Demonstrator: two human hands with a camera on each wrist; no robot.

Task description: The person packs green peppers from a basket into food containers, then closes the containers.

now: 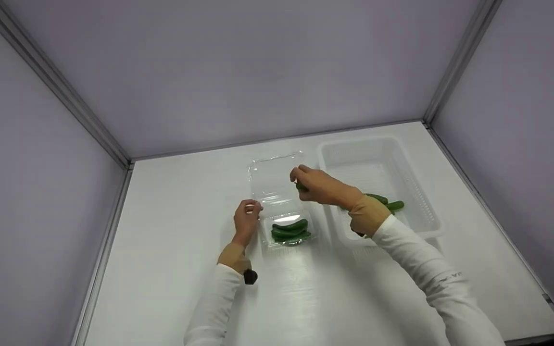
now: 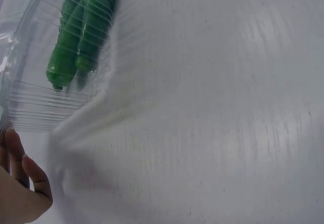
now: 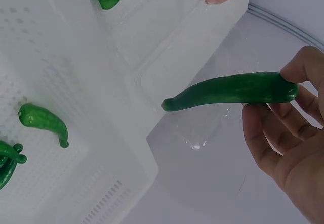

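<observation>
Right hand [image 3: 283, 148] pinched a cucumber [image 3: 230, 90] over the clear clamshell box [image 1: 282, 202] — left hand [image 1: 246, 217] gripped that box's edge — more cucumbers [image 1: 290, 230] lay inside.

Light was bright, even and cool, falling from above; the walls took a faint violet cast. Shadows under the sleeves and the white basket [image 1: 426, 211] were soft and pale. The clear box [image 1: 277, 192] caught white glare, and the tabletop [image 1: 171, 250] showed a streaky sheen. The left wrist view was smeared with blur; the right wrist view was sharp.
</observation>
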